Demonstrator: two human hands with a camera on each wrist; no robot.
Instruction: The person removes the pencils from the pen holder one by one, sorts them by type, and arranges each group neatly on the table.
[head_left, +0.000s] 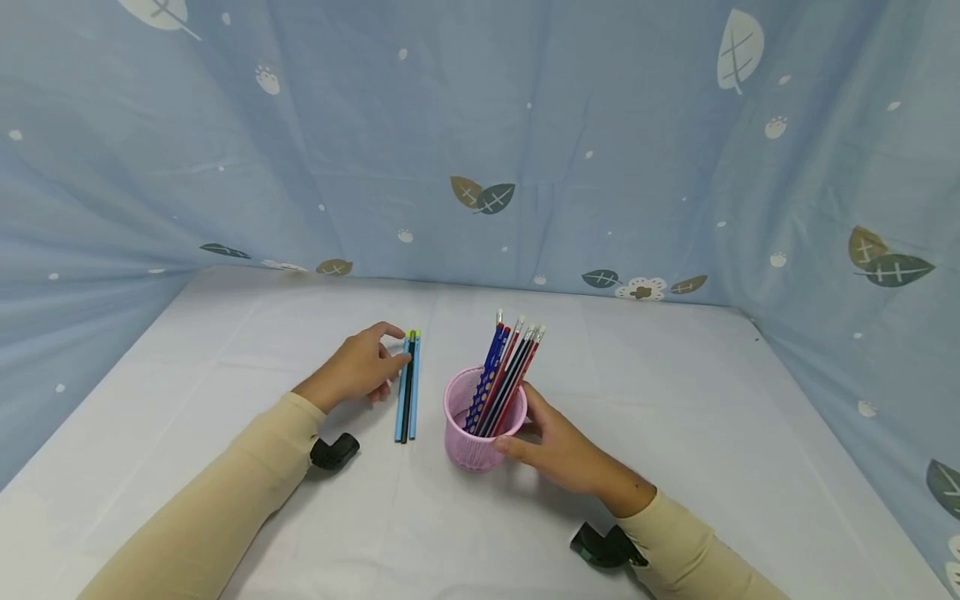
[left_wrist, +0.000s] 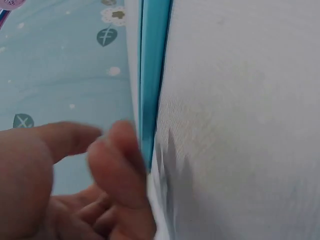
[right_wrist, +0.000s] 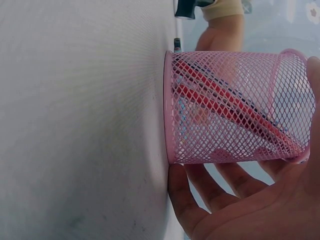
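Note:
My right hand (head_left: 558, 450) grips a pink mesh pencil cup (head_left: 472, 454) around its side, thumb at the rim. The cup stands upright on the table; in the right wrist view its base meets the white surface. Blue pencils with dots (head_left: 491, 360) lean in it beside several red and dark striped ones. To the cup's left, two light blue pencils (head_left: 414, 400) and a black pencil (head_left: 407, 408) lie side by side, yellow at their far ends. My left hand (head_left: 363, 364) reaches over those far ends, index finger and thumb spread. Its fingers (left_wrist: 120, 170) come close beside a light blue pencil.
A white cloth (head_left: 300, 533) covers the table. Behind it and at the sides hangs a blue leaf-print curtain (head_left: 600, 167). Black wrist devices (head_left: 335, 452) sit by both sleeves.

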